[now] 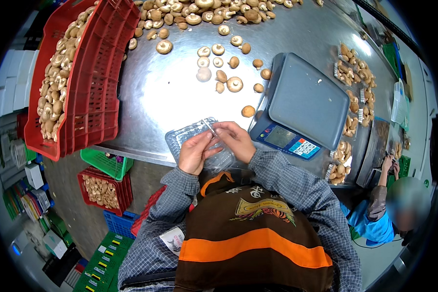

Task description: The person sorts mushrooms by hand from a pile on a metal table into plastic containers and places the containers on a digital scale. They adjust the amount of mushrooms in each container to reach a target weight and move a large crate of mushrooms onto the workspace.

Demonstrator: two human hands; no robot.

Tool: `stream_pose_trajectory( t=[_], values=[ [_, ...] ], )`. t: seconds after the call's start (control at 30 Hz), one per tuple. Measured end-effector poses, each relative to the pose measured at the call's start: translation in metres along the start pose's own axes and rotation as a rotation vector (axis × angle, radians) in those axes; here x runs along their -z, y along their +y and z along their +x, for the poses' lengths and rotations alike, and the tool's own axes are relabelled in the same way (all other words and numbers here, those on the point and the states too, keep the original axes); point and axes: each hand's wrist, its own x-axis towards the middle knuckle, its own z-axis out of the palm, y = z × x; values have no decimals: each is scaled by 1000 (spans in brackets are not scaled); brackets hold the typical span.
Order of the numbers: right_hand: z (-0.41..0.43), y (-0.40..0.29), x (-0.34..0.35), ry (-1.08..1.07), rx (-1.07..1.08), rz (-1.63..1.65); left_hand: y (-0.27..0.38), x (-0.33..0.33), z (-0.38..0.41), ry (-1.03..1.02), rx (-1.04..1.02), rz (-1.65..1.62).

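Just over the front edge of the steel table (157, 106), my left hand (194, 155) and my right hand (236, 139) meet at a clear plastic tray (184, 135). Both hands pinch its thin rim between thumb and fingers. More clear plastic shows below my fingers; whether it is one tray or several nested ones, I cannot tell. Loose shiitake mushrooms (235, 84) lie beyond my hands, some cap down with stems up. To the right of my right hand stands a digital weighing scale (308, 100) with a bare grey platform and a keypad in front.
A red plastic crate (91, 84) of mushrooms stands tilted at the left. More mushrooms (204, 11) are heaped at the back. Filled mushroom trays (345, 69) line the right side. A co-worker (377, 222) is at the far right. Crates (104, 191) stand on the floor.
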Motion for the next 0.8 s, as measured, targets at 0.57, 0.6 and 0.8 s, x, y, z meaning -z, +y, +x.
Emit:
stream_pose_trajectory(
  t=[0.57, 0.6, 0.8],
  values=[
    [-6, -18, 0, -187, -317, 200, 4, 8, -9, -309, -174, -367],
    [-13, -16, -2, -202, -176, -80, 2, 6, -11, -269, -149, -384],
    [-48, -71, 11, -43, -106, 16, 7, -5, -23, -126, -147, -77]
  ],
)
